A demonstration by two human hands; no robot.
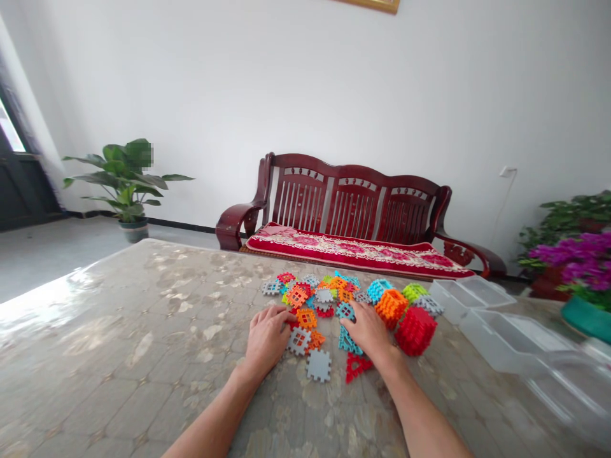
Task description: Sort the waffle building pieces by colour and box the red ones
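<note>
Plastic tiles heaped between two hands, with five stacks by colour

Loose plastic tiles (296, 296) lay overlapping near the far side of a desk (105, 356) with a patterned, grey-brown surface. A person's left hand (270, 332) rested palm down at the left edge of the heap, fingers bent. The right hand (370, 329) came in from the opposite edge, its thumb and forefinger touching a blue tile (345, 310). Whether either of the hands gripped anything could not be told. Placed this way, one on each side, they seemed set to reach the heap from both ends.

Just right of the right hand stood five stacks, probably grouped so that like colours sat together: one blue stack (380, 290), one orange stack (392, 309), one lime stack (414, 292), one grey stack (431, 306) and one red stack (416, 331).

More than a dozen loose tiles showed; overlap prevented an exact count. Nearest the person lay one solid grey square (319, 366) and one red triangle (357, 367).

At least two clear boxes (489, 340) sat farther right, perhaps put aside to leave the hands room; blur hid the full number. One wooden bench (353, 172) stood behind the desk.
</note>
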